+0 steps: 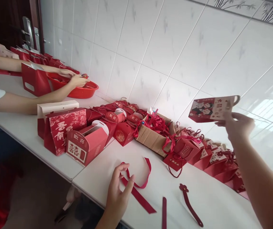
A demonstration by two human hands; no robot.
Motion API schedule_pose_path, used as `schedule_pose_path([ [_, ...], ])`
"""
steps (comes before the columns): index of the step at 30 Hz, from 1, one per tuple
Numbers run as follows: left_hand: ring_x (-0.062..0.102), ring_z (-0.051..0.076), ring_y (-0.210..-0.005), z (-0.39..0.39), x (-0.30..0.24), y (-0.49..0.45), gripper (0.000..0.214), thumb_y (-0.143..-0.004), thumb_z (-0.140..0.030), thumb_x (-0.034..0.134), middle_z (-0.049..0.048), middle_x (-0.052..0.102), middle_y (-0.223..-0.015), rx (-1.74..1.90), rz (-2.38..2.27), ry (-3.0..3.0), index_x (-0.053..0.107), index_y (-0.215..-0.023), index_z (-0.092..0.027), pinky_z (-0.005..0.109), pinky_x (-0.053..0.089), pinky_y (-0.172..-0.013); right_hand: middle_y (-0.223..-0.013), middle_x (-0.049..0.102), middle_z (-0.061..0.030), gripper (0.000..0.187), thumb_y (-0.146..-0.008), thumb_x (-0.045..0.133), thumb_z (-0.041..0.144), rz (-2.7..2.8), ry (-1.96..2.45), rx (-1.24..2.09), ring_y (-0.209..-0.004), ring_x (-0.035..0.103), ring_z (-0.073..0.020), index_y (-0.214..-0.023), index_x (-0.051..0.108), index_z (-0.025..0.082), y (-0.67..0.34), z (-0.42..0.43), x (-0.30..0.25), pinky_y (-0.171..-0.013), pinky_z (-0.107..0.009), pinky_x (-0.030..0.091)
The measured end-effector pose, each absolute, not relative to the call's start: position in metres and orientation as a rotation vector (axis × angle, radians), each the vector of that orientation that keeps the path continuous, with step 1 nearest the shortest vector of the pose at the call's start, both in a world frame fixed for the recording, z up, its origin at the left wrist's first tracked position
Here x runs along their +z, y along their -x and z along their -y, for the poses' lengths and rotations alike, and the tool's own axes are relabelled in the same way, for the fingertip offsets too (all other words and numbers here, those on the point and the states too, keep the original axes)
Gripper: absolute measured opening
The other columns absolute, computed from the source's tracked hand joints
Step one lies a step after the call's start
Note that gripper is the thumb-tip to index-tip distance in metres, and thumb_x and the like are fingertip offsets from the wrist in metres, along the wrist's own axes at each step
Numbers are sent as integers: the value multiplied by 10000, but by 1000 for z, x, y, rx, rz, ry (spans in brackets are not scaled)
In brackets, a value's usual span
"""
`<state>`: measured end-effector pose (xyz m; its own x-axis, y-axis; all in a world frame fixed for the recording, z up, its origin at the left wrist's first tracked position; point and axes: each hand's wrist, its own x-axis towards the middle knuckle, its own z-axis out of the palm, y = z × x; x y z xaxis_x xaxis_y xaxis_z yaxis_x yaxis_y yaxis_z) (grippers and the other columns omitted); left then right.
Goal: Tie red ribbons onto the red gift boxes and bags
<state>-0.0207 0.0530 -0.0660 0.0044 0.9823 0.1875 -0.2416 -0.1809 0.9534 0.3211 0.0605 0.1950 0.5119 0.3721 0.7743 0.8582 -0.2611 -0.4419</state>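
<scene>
My left hand (117, 193) rests on the white table (212, 203) near the front edge, its fingers pinching a curled red ribbon (140, 181). My right hand (236, 125) is raised at the right and holds a flat red and white printed gift box (211, 109) by its lower edge, above a row of red boxes. Two loose red strips (190, 205) lie on the table between my hands.
A cardboard box (153, 137) of red ribbons sits by the tiled wall (186, 47). Several red gift boxes (86, 143) stand at the left and right (219, 162). Another person's arms (43, 95) reach into a red basin (79, 90) at the far left.
</scene>
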Motion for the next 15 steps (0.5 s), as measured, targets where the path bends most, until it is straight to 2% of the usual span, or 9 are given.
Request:
schedule_pose_path([
  [3, 495, 284, -1204, -52, -65, 21, 338, -803, -438, 620, 108, 603, -1140, 1454, -918, -1160, 577, -1046, -207, 393, 379, -968, -571, 671, -124, 406, -870, 535, 380, 985, 1974, -536, -553, 638, -176, -984, 700, 27, -330, -79, 188, -587, -317, 471],
  [6, 537, 277, -1140, -50, -64, 19, 342, -791, -442, 631, 103, 613, -1132, 1515, -945, -1090, 584, -1038, -210, 390, 391, -949, -667, 673, -36, 301, -911, 542, 376, 990, 2087, -424, -660, 644, -135, -913, 680, 108, -330, -86, 173, -721, -304, 512],
  [10, 561, 262, -1098, -48, -64, 17, 346, -789, -439, 638, 96, 614, -1128, 1553, -940, -1021, 577, -1047, -216, 375, 407, -931, -879, 665, -36, 307, -955, 478, 395, 1008, 2223, -287, -760, 641, -126, -962, 638, 133, -333, -93, 156, -732, -301, 536],
  [12, 559, 258, -1096, -47, -65, 17, 339, -793, -434, 635, 92, 614, -1121, 1557, -933, -1015, 573, -1047, -219, 375, 404, -939, -899, 660, -37, 294, -943, 504, 392, 1001, 2287, -253, -777, 638, -135, -979, 631, 129, -336, -99, 148, -739, -317, 535],
  [15, 550, 258, -1096, -46, -66, 17, 324, -804, -418, 624, 89, 609, -1121, 1545, -927, -1044, 566, -1052, -218, 384, 393, -949, -845, 667, -33, 269, -898, 574, 383, 989, 2360, -225, -760, 632, -148, -908, 649, 124, -341, -109, 136, -753, -333, 517],
])
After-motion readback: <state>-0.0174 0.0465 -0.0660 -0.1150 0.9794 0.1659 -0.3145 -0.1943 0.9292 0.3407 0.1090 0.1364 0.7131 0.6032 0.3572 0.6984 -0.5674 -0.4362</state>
